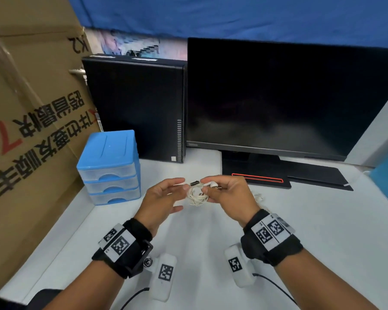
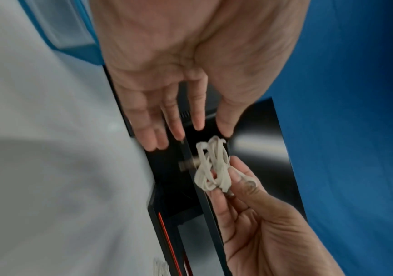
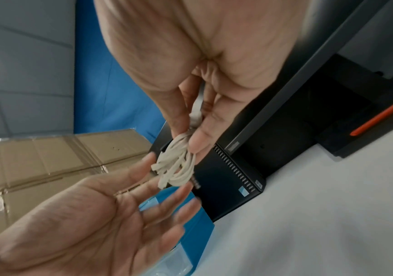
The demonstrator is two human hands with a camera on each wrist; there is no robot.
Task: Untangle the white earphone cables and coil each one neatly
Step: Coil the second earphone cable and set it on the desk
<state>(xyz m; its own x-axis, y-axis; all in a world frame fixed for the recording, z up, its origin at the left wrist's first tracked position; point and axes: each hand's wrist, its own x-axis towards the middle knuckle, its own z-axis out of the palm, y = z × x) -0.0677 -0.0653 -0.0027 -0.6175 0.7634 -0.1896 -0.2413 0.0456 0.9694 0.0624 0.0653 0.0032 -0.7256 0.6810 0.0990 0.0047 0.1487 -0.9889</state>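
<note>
A small coil of white earphone cable (image 1: 196, 195) hangs above the white table (image 1: 300, 242), between my two hands. My right hand (image 1: 207, 189) pinches the coil near its top, and a white earbud (image 1: 213, 184) sticks out past the thumb. In the right wrist view the same pinch shows thumb and fingers closed on the cable loops (image 3: 179, 164). My left hand (image 1: 177, 195) is beside the coil with its fingers (image 2: 152, 134) straight and spread, gripping nothing. A second white cable (image 1: 258, 196) lies loose on the table to the right of my right hand.
A blue three-drawer unit (image 1: 110, 166) stands at the left, with a black computer case (image 1: 139, 108) behind it. A dark monitor (image 1: 278, 97) on a black stand base (image 1: 258, 180) fills the back. A large cardboard box (image 1: 27, 130) walls off the left side.
</note>
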